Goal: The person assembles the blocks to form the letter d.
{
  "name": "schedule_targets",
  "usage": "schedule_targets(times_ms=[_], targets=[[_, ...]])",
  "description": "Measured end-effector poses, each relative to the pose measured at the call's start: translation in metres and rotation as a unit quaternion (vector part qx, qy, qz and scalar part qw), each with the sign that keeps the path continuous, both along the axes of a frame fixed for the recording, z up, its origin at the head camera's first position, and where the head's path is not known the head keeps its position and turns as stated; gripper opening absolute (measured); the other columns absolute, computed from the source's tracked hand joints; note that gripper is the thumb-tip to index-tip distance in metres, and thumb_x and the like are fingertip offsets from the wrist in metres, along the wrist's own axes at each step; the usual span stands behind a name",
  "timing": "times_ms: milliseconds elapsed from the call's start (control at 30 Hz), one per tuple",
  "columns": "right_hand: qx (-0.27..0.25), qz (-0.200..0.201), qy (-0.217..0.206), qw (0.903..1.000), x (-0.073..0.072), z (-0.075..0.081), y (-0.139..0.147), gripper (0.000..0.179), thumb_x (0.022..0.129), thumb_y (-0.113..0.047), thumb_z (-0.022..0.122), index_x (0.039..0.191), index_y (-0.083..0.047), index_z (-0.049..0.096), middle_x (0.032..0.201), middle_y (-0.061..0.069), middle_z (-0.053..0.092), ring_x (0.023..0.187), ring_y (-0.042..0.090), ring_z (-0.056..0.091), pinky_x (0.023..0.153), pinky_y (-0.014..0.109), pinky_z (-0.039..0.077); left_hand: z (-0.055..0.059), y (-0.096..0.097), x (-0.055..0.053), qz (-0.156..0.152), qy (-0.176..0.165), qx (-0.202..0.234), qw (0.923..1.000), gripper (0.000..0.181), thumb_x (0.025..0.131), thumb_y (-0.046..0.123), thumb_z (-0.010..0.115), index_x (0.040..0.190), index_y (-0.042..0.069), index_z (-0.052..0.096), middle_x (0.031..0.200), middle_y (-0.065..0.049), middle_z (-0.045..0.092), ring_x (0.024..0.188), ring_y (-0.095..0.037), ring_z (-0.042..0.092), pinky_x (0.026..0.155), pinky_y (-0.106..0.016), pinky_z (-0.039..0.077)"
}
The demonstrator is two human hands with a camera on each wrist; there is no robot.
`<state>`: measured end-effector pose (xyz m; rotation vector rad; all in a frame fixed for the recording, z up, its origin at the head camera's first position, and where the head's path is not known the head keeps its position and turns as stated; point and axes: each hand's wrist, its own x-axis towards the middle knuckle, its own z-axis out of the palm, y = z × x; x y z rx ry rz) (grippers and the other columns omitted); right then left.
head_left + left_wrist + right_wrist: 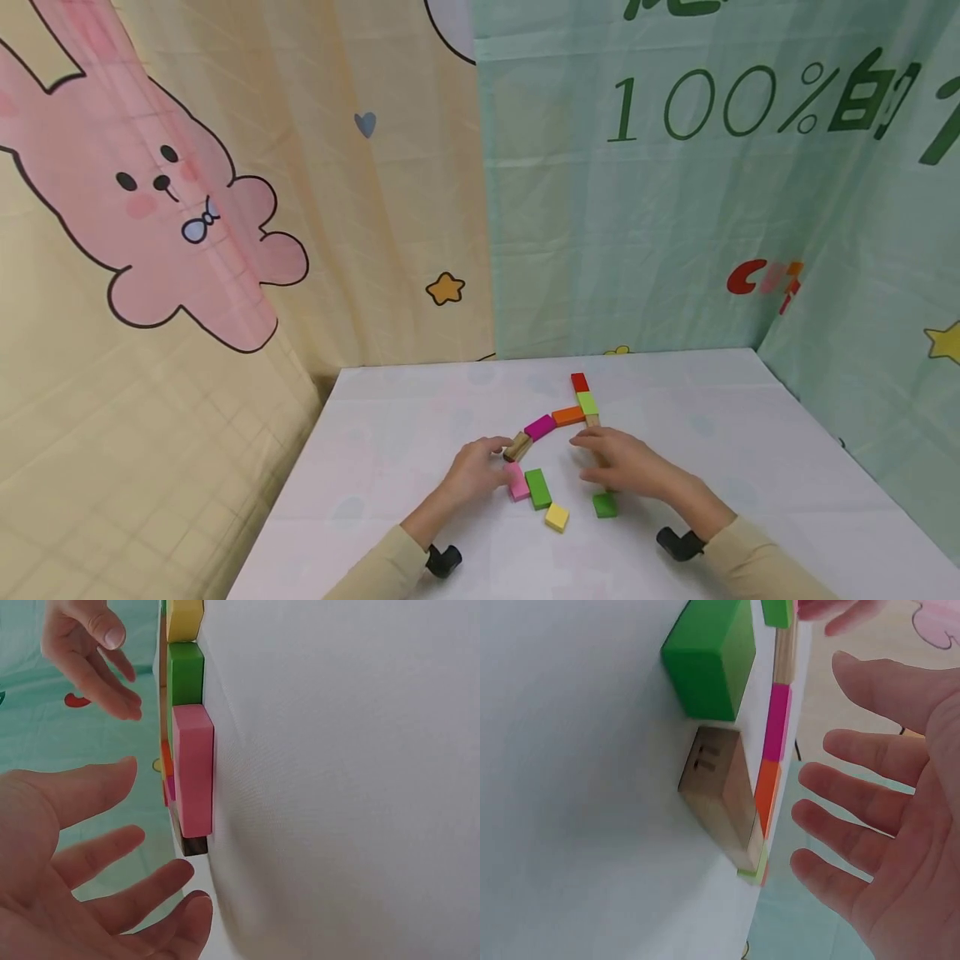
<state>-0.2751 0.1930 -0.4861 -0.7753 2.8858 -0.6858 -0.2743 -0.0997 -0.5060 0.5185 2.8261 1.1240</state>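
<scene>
A curved row of coloured blocks lies on the white table. My left hand (472, 473), fingers spread, is beside the pink block (517, 482) and the wooden block (518, 447); in the left wrist view nothing is in its grasp. Next to the pink block are a green block (537, 489) and a yellow block (557, 517). Over the row's right side hovers my right hand (633, 462), fingers apart and holding nothing. It partly hides a wooden block (720, 780), which lies beside another green block (712, 667).
Magenta (540, 427) and orange (568, 417) blocks form the far curve. Beyond them a light green block (588, 403) and a red block (579, 382) extend toward the table's (420, 400) back edge. Printed curtains (405, 200) hang around the table.
</scene>
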Motion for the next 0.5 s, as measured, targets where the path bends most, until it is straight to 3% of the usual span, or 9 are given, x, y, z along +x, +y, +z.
schedule_targets(times_ms=[200,500], targets=[[-0.006,0.023,-0.003,0.9997,0.0,-0.004,-0.017,0.05,0.089,-0.034,0.078,0.134,-0.018,0.066,0.133,0.0,0.061,0.123,0.025,0.055,0.096,0.052,0.05,-0.004,0.002,0.002,0.003,-0.01,0.0,0.9999,0.049,0.085,0.016,0.079,0.132,0.011,0.066,0.118,-0.009,0.066,0.111,-0.028,0.058,0.096,-0.05,0.047],[-0.002,0.06,-0.017,0.9981,-0.002,-0.01,-0.04,0.051,0.09,-0.037,0.076,0.137,-0.019,0.064,0.132,-0.001,0.061,0.122,0.022,0.055,0.095,0.05,0.051,-0.005,-0.001,0.001,-0.016,0.01,-0.002,0.9998,0.042,0.086,0.014,0.079,0.126,0.01,0.069,0.113,-0.006,0.067,0.107,-0.026,0.059,0.093,-0.048,0.048]])
